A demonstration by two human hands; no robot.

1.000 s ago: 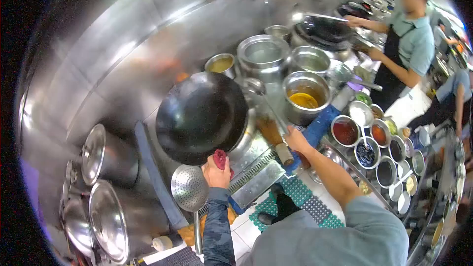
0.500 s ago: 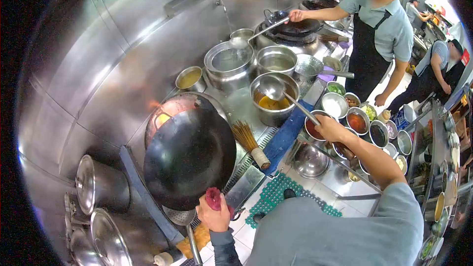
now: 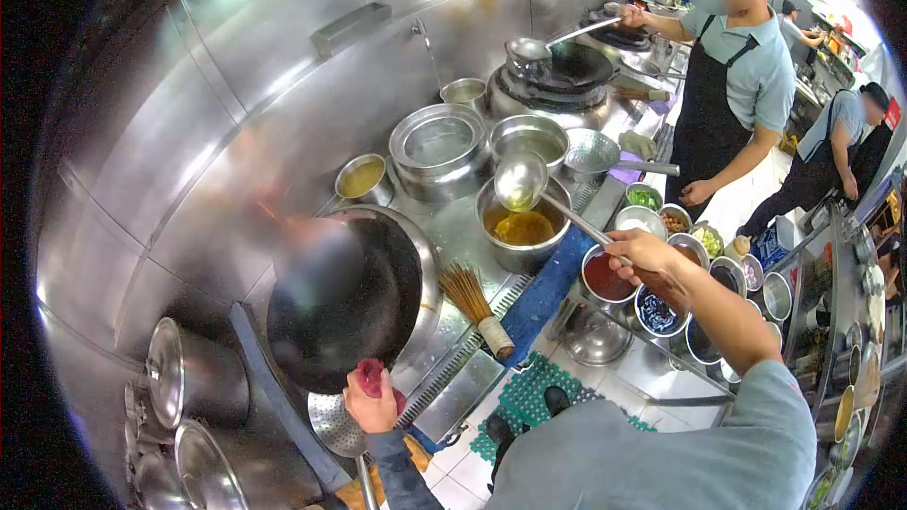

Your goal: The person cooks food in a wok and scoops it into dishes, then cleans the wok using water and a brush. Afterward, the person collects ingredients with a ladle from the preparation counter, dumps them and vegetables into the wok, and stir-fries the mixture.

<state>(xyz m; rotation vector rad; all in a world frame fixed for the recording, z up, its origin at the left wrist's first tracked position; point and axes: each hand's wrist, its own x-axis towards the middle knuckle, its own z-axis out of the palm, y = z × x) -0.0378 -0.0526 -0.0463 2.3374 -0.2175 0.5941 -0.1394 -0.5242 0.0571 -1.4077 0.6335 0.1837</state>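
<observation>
My left hand is closed on a folded dark red cloth at the near edge of a large black wok. The wok's handle is hidden under the cloth and fingers. The wok sits over the burner at left, with a hazy patch over part of its inside. In my right hand is the handle of a steel ladle. The ladle's bowl, with some yellowish liquid in it, is above a steel pot of yellow-brown liquid.
A bamboo brush lies right of the wok, beside a blue cloth. Seasoning bowls, including red sauce, stand at right. A perforated strainer lies below the wok. A co-worker holds another ladle at the far wok.
The wok has come down from a steep tilt to rest over the burner. My ladle has risen slightly above the pot. The co-worker's ladle has moved to the far wok.
</observation>
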